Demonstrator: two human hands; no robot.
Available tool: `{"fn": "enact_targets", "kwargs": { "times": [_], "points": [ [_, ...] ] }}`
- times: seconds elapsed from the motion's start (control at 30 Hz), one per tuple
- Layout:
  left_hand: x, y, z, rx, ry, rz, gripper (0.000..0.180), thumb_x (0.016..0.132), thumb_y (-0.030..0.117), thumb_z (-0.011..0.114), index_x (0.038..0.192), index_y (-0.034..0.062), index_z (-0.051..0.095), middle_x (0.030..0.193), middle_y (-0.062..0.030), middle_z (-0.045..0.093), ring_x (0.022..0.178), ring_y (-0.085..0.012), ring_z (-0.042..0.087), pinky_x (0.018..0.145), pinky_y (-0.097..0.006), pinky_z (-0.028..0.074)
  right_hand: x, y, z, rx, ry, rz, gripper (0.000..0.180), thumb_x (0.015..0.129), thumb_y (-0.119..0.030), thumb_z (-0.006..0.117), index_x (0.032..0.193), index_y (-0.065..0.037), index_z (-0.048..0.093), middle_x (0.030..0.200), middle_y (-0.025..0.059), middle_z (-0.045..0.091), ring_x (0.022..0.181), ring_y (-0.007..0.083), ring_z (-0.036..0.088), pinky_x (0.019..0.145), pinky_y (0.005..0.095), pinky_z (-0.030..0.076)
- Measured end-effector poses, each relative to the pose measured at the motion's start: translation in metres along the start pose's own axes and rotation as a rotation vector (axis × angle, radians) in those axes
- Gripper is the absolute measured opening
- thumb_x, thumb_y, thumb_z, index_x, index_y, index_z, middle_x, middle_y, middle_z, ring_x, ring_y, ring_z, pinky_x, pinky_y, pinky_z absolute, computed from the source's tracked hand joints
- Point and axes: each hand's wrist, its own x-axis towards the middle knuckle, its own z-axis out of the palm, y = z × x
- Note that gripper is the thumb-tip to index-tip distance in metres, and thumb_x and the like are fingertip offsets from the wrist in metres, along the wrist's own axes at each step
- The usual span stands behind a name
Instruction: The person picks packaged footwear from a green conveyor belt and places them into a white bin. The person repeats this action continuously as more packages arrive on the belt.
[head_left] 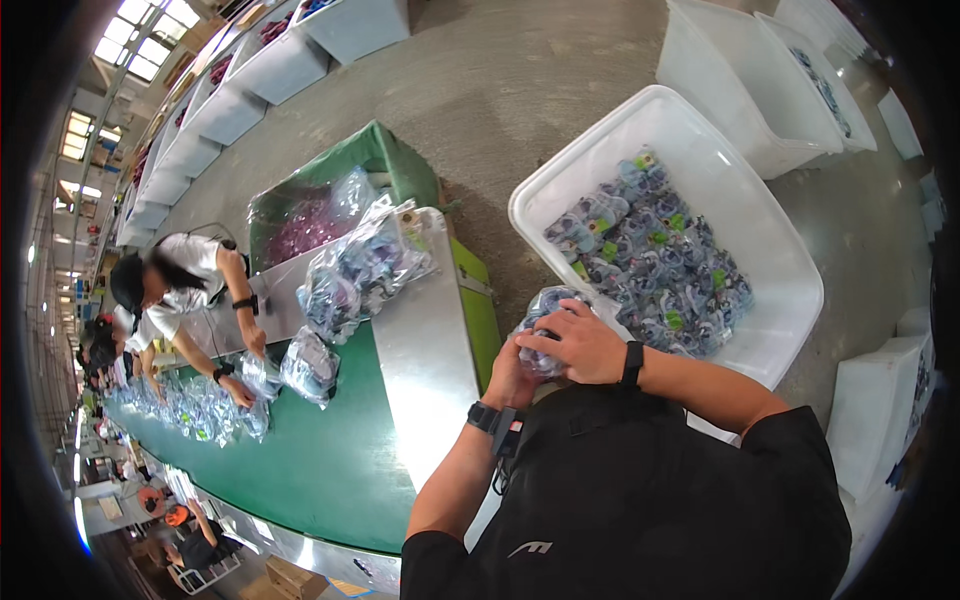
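Both of my hands are closed around a clear plastic bag packed with blue-grey items whose exact kind I cannot make out. My left hand grips it from the lower left, while my right hand lies across its top with the fingers bent over it. The bag is beside the near left edge of a big white tub. Inside that tub lie many similar bagged blue-grey items, some showing bright green tags.
To the left runs a green conveyor belt with a metal end plate. Large filled bags rest on its far side, near a green-lined bin. A co-worker reaches over bags on the belt. More white tubs stand around.
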Motion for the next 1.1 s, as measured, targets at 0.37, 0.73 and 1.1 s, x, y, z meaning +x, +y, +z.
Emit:
{"fn": "enact_targets", "kwargs": {
  "times": [0.37,0.73,1.1],
  "points": [
    [-0.018,-0.018,-0.093,0.712,0.482,0.253,0.048,0.094,0.017,0.066,0.135,-0.003,0.051,0.098,-0.007,0.066,0.084,-0.0105,0.061,0.071,-0.025,0.05,-0.179,0.131,0.006,-0.026,-0.072,0.575,0.055,0.068,-0.02,0.077,0.121,-0.011,0.062,0.103,0.0146,0.057,0.099,0.0346,0.058,0.084,0.0442,0.049],
    [-0.112,-0.072,-0.191,0.518,0.779,0.092,0.047,0.097,0.025,0.061,0.137,0.0043,0.047,0.115,-0.0149,0.062,0.099,-0.028,0.065,0.082,-0.043,0.056,-0.156,0.246,-0.055,-0.264,-0.005,0.614,0.057,0.069,-0.022,0.079,0.122,-0.012,0.062,0.108,0.0148,0.059,0.101,0.0361,0.059,0.086,0.0447,0.05],
    [-0.153,-0.091,-0.226,0.358,0.812,0.219,0.051,0.096,0.022,0.062,0.139,0.0029,0.044,0.114,-0.0156,0.063,0.098,-0.0253,0.066,0.074,-0.037,0.058,-0.112,0.257,0.001,-0.124,0.139,0.606,0.056,0.076,-0.024,0.075,0.125,-0.005,0.058,0.122,0.0192,0.058,0.116,0.0386,0.053,0.1,0.0457,0.044]
  ]
}}
